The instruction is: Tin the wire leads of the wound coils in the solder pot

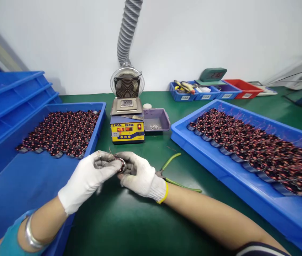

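A small round motor stator [122, 165], with a silvery rim, dark core and thin wires, is held between my two gloved hands above the green table. My left hand [100, 169] closes its thumb and fingertips on the stator's left side and the wires. On the other side, the fingers of my right hand [137, 172] wrap round the stator's edge. Both white gloves are stained dark at the fingertips. Pliers [164, 174] with green handles lie on the table, partly behind my right wrist. Just beyond my hands stands a yellow and blue solder pot [127, 132] with a lit display.
Many similar stators fill part of the left blue tray [101, 117]; others with upright wires stand in the right blue tray [193, 153]. A purple-grey bin [167, 122] sits beside the pot, under a ducted hose [129, 32]. Small bins [184, 96] line the wall.
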`<state>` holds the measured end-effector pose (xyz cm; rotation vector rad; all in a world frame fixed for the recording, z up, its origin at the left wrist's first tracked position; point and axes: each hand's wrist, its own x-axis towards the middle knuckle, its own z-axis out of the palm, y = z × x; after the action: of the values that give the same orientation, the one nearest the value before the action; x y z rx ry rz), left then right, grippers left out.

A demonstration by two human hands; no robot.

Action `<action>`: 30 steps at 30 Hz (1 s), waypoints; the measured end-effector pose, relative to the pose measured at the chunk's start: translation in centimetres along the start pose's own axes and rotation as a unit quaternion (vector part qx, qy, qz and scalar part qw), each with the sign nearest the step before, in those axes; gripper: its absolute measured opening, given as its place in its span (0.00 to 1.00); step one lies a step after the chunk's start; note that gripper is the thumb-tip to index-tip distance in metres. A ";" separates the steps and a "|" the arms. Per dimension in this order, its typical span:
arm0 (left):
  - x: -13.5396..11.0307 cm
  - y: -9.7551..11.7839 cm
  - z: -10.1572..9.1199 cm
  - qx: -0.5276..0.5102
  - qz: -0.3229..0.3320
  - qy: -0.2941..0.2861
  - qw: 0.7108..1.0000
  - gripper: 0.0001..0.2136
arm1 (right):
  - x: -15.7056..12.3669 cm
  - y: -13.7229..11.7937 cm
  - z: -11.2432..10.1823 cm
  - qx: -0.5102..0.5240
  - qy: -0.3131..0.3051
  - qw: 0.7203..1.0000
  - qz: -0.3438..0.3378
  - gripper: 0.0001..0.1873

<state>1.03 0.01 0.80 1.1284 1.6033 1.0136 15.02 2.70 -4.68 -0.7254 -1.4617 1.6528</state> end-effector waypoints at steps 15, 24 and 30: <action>0.2 -0.8 -0.6 -0.143 0.006 0.019 0.989 0.12 | -0.2 -0.5 -0.3 -0.073 0.018 0.996 0.047 0.26; 1.3 -0.4 -2.1 -0.265 0.080 0.089 0.957 0.08 | -0.4 -0.2 -0.5 -0.154 0.039 0.987 -0.001 0.25; 0.8 -0.7 -1.4 -0.237 0.016 -0.003 0.971 0.18 | 0.0 -1.2 -1.6 -0.208 0.044 0.976 -0.049 0.26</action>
<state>-0.60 0.43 0.36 0.8260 1.2457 1.3259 16.58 3.57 -3.76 -0.9222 -1.7713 1.2351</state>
